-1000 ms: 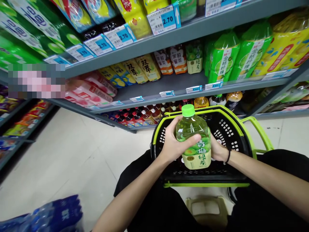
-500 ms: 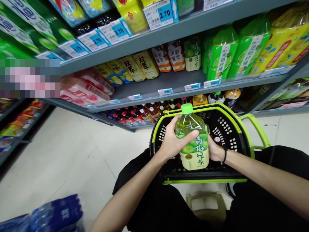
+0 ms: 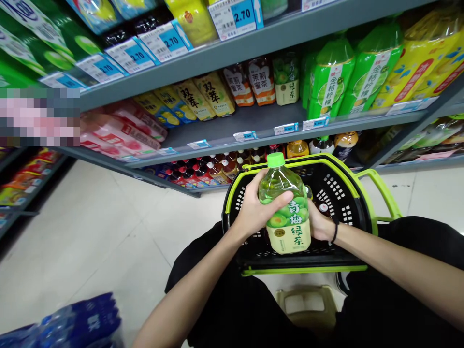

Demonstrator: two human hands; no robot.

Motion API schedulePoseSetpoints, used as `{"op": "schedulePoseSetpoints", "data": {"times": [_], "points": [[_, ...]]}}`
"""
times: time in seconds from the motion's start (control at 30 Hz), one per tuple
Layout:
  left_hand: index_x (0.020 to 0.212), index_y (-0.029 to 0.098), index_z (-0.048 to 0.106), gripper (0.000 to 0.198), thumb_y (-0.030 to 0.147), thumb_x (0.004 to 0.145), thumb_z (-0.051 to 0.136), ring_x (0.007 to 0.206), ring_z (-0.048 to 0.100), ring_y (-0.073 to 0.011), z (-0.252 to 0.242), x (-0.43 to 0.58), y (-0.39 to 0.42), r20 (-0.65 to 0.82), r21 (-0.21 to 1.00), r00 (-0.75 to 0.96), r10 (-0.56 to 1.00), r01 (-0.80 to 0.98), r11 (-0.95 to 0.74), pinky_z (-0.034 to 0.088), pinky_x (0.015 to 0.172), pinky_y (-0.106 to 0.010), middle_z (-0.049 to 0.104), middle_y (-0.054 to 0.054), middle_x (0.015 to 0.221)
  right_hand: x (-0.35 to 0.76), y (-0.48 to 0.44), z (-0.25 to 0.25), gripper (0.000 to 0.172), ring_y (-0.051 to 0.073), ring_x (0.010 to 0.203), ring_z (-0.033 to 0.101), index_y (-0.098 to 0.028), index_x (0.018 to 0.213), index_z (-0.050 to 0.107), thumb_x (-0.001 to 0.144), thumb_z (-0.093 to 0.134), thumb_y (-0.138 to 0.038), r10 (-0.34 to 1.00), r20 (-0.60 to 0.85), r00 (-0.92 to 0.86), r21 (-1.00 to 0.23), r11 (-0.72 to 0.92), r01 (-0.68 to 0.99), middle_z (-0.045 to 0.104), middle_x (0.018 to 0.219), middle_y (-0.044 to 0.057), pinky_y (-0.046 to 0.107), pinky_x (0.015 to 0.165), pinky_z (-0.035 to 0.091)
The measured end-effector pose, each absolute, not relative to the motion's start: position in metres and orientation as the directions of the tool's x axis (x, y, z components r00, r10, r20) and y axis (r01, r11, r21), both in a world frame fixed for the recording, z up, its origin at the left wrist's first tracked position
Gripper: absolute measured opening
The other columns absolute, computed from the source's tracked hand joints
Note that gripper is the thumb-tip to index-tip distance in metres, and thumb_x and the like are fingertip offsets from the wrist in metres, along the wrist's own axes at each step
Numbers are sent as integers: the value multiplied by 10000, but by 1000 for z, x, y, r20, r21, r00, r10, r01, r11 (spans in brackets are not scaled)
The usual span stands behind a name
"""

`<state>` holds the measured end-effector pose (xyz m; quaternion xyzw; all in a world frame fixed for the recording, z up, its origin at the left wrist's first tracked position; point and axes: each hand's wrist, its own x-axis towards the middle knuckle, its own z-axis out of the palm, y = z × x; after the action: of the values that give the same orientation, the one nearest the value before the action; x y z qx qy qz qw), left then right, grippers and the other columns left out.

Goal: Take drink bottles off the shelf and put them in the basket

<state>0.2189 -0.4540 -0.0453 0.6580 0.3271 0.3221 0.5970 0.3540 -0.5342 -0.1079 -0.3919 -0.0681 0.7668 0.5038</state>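
A clear plastic bottle of green tea [image 3: 288, 215] with a bright green cap stands nearly upright over the shopping basket, its label facing me. My left hand [image 3: 255, 208] is wrapped round its left side, the thumb lying across the front above the label. At the bottle's lower right side is my right hand [image 3: 319, 222], with a black band on the wrist; its fingers are hidden behind the bottle. Beneath both hands sits the black basket [image 3: 335, 188] with a lime green rim. A dark bottle with a white cap [image 3: 324, 208] shows inside it.
Ahead is a grey shelf [image 3: 246, 116] with drink cartons and green and yellow multipacks. Small bottles [image 3: 203, 174] line the lowest level. A beige stool [image 3: 308, 304] stands below the basket, between my legs. Blue-wrapped bottles [image 3: 83, 321] lie on the floor at lower left.
The view has shifted slightly, so the shelf and basket appear a little further left. Both hands keep the same hold on the green tea bottle.
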Motion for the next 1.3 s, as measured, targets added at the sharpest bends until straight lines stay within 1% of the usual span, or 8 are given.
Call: {"op": "schedulePoseSetpoints", "data": {"times": [0.2, 0.4, 0.57, 0.7, 0.87, 1.0, 1.17, 1.3], "points": [[1274, 177, 684, 542, 576, 917, 767, 1091, 742, -265, -52, 215, -446, 83, 935, 483, 872, 265, -235, 580, 954, -369, 775, -99, 1229, 347, -530, -109, 508, 252, 1098, 770, -233, 1282, 746, 1072, 358, -484, 711, -703, 6, -467, -456, -757, 837, 1119, 52, 423, 1092, 553], [1376, 216, 576, 799, 559, 746, 928, 1133, 724, -314, -57, 219, -448, 24, 870, 414, 910, 441, -223, 557, 1001, -441, 749, -110, 1270, 346, -530, -108, 466, 259, 1087, 754, -219, 1303, 722, 1021, 432, -450, 739, -669, 85, -529, -392, -752, 832, 1106, 51, 406, 1047, 556], [1248, 202, 632, 703, 482, 694, 963, 1127, 737, -286, -52, 216, -441, 24, 992, 385, 923, 106, -70, 579, 1011, -392, 756, -95, 1243, 365, -528, -109, 394, 251, 1050, 726, -227, 1148, 752, 939, 540, -486, 840, -528, 128, -747, -387, -541, 819, 1110, 28, 343, 898, 552], [1152, 200, 681, 700, 603, 634, 925, 1105, 762, -345, -43, 211, -441, -141, 944, 391, 910, -224, 242, 632, 936, -429, 788, -104, 1164, 374, -523, -102, 499, 250, 878, 719, -195, 953, 761, 852, 631, -666, 906, -419, 64, -849, -366, -381, 820, 1010, 62, 328, 736, 513], [1133, 176, 719, 740, 736, 659, 814, 1107, 771, -407, -38, 216, -450, -231, 815, 500, 835, -369, 447, 643, 928, -500, 808, -134, 1125, 355, -524, -92, 538, 293, 1021, 758, -210, 1081, 765, 876, 593, -677, 860, -499, -110, -611, -439, -659, 829, 1000, 65, 394, 928, 567], [1189, 175, 726, 741, 726, 696, 776, 1122, 769, -408, -47, 219, -451, -220, 845, 533, 817, -315, 432, 642, 928, -504, 812, -135, 1136, 348, -529, -88, 492, 297, 1087, 759, -224, 1099, 751, 879, 594, -636, 800, -570, -190, -503, -522, -689, 832, 1016, 59, 419, 1017, 568], [1198, 185, 740, 768, 768, 700, 684, 1180, 742, -416, -47, 218, -446, -201, 936, 492, 847, -158, 314, 641, 918, -523, 806, -147, 1158, 348, -534, -98, 490, 298, 1163, 727, -240, 1066, 721, 836, 643, -665, 882, -471, 11, -664, -346, -663, 826, 1018, 24, 401, 1061, 553], [1268, 189, 702, 857, 838, 732, 540, 1203, 725, -405, -39, 221, -446, -157, 965, 576, 802, -85, 250, 622, 943, -550, 778, -168, 1201, 350, -538, -115, 397, 283, 1260, 664, -256, 1013, 700, 911, 593, -625, 916, -359, 180, -829, -224, -512, 812, 1073, 6, 382, 1135, 492]]}}
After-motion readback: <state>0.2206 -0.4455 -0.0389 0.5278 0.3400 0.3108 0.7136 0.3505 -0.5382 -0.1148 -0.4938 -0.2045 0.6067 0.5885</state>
